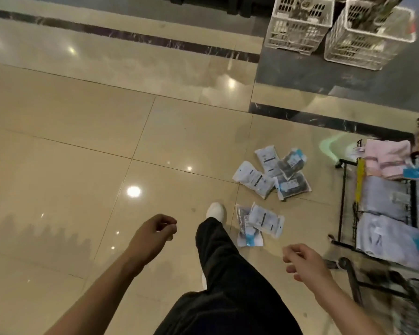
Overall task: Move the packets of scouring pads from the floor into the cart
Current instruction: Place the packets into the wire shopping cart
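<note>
Our hands, left [153, 234] and right [302, 263], hang loosely curled, holding nothing, above glossy beige floor [82, 141] tiles; packets [272, 175] lie scattered near the cart [346, 201], white baskets [334, 30] beyond.

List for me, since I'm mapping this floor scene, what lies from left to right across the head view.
Left hand → white shoe → packets of scouring pads → cart.
</note>
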The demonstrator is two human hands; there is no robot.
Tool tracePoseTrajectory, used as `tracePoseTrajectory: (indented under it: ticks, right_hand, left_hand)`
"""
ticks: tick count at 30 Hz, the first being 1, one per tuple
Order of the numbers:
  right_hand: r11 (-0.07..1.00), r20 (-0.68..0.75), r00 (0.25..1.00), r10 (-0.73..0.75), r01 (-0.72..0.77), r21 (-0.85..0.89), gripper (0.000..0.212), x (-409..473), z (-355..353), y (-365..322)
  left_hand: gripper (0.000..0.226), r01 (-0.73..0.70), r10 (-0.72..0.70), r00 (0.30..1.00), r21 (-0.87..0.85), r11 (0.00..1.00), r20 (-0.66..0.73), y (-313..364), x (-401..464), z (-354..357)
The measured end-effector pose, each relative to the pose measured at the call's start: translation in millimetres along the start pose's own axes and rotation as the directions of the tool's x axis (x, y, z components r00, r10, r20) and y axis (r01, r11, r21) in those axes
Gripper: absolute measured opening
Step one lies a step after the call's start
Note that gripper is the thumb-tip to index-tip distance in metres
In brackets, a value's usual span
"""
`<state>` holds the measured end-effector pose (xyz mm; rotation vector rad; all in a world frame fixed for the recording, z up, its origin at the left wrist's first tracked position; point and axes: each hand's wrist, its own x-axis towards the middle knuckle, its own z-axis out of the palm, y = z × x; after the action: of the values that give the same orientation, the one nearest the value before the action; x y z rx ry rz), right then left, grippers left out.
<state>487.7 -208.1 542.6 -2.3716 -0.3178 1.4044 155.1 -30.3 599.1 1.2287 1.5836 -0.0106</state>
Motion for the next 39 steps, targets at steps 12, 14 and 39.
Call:
tracePoseTrajectory:
  ticks: [12,14,39]
  right_hand:
    - [0.976,0.048,0.997,-0.062,0.051,0.212,0.013,82,30,-221]
    - [0.963,0.035,0.998,-0.05,0.039,0.267,0.018,97,34,-242]
    - [0.16,0.107,0.742,0.662,-0.279,0.947,0.022,511,272,-78]
  left_hand:
    - [0.012,0.078,-0.097,0.992,0.206,0.975,0.086,136,191,-97]
    - [0.012,0.073,-0.102,0.989,0.235,0.969,0.112,159,227,-100]
    - [0.034,-0.71,-0.047,0.667,0.653,0.264,0.744,164,703,304]
